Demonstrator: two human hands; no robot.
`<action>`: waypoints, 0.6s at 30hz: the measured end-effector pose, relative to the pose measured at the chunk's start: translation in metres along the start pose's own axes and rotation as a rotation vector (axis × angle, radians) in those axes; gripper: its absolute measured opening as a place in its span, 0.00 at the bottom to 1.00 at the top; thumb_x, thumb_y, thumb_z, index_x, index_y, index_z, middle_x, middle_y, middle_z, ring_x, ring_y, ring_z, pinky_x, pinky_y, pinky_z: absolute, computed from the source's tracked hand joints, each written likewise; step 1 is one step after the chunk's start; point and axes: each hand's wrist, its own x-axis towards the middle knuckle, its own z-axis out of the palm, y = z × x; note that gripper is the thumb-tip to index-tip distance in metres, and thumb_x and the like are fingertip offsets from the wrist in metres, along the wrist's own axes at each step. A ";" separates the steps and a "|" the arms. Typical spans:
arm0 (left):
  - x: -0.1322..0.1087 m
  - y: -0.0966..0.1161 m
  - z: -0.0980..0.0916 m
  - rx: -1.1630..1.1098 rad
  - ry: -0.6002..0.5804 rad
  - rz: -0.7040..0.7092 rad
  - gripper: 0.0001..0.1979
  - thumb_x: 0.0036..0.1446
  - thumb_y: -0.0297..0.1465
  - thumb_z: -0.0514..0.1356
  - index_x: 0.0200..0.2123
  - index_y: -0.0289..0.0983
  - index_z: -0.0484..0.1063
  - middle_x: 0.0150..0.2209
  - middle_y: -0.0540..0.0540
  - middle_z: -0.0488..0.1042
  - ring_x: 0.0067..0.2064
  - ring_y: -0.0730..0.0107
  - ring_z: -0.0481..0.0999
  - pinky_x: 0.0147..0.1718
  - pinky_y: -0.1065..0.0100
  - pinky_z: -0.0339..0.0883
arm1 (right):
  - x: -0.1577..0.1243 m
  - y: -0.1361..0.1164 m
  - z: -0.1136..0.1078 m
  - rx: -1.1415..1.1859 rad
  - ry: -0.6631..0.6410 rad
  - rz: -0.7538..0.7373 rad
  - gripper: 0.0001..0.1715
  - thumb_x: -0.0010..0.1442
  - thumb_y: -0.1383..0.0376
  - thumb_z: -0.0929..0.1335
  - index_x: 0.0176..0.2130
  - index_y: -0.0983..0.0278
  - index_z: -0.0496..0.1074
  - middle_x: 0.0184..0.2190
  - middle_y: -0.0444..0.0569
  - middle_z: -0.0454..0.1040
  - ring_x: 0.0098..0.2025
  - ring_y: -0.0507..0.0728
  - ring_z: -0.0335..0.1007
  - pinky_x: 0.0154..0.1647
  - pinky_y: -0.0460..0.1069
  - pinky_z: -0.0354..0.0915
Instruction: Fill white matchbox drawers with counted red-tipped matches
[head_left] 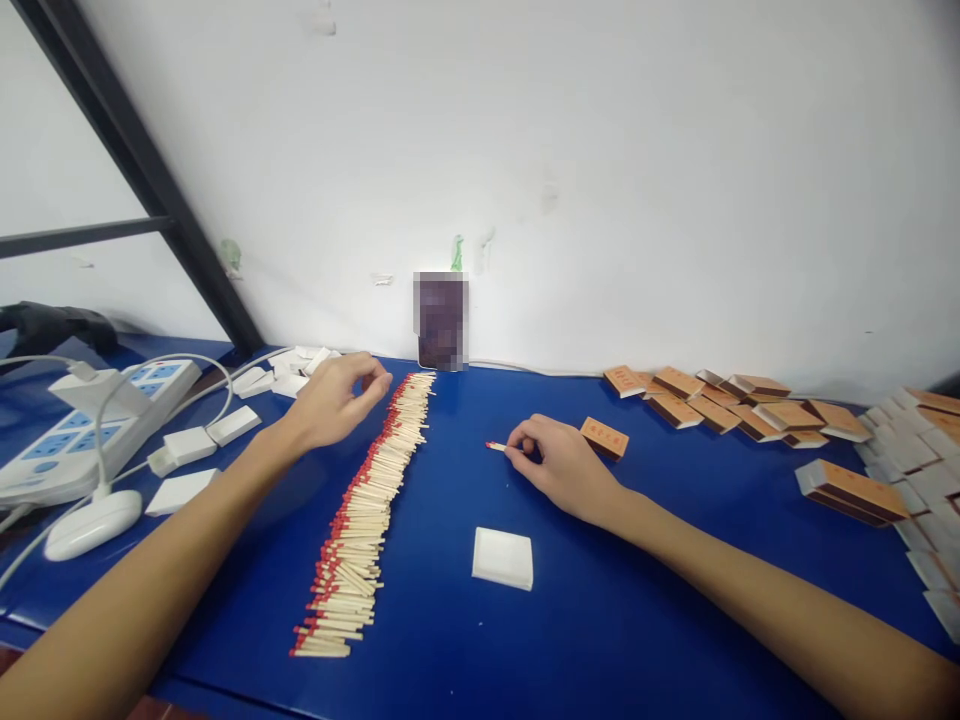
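My right hand [559, 465] pinches a single match [496, 447] just above the blue table, its red head pointing left. Behind the knuckles lies an orange matchbox [604, 438]. At the far end of a long slanting row of matches [367, 505], my left hand [341, 395] has its thumb and fingers curled together, close beside the red heads; whatever they may hold is hidden. The red heads in the row mostly face left. A white, shallow rectangular tray [503, 558] rests on the table between the row and my right forearm.
Orange matchbox sleeves [720, 405] are heaped at the back right, beside a stack of white trays [919, 470]. A power strip [90, 430] with white cables and chargers stands at the left. Against the wall leans a blurred dark rectangle [442, 320].
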 end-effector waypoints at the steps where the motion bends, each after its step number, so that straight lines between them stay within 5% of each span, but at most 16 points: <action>1: -0.001 -0.001 0.003 0.026 -0.022 0.006 0.16 0.64 0.39 0.50 0.28 0.37 0.67 0.28 0.49 0.71 0.31 0.70 0.67 0.32 0.68 0.59 | -0.003 -0.001 -0.001 0.012 -0.009 -0.005 0.08 0.62 0.68 0.65 0.31 0.62 0.70 0.29 0.46 0.71 0.31 0.54 0.67 0.33 0.50 0.63; 10: -0.002 -0.001 0.015 0.098 -0.104 -0.063 0.15 0.66 0.38 0.47 0.28 0.41 0.48 0.21 0.55 0.55 0.23 0.71 0.56 0.26 0.66 0.49 | -0.021 -0.002 -0.004 0.067 -0.034 -0.020 0.09 0.62 0.66 0.64 0.30 0.62 0.70 0.28 0.46 0.69 0.28 0.53 0.63 0.30 0.49 0.61; 14: -0.005 -0.001 0.015 0.045 0.013 -0.045 0.13 0.65 0.37 0.48 0.29 0.41 0.48 0.21 0.56 0.54 0.23 0.72 0.55 0.26 0.67 0.50 | -0.020 -0.002 -0.005 0.074 -0.024 -0.032 0.08 0.61 0.66 0.65 0.31 0.61 0.72 0.27 0.45 0.68 0.26 0.52 0.62 0.29 0.49 0.60; 18: -0.009 0.004 0.019 0.068 0.014 0.035 0.09 0.66 0.37 0.48 0.34 0.39 0.57 0.24 0.53 0.63 0.26 0.71 0.62 0.30 0.67 0.55 | -0.019 -0.003 -0.007 0.085 -0.046 -0.018 0.09 0.61 0.65 0.65 0.32 0.61 0.74 0.26 0.44 0.68 0.25 0.52 0.60 0.28 0.49 0.59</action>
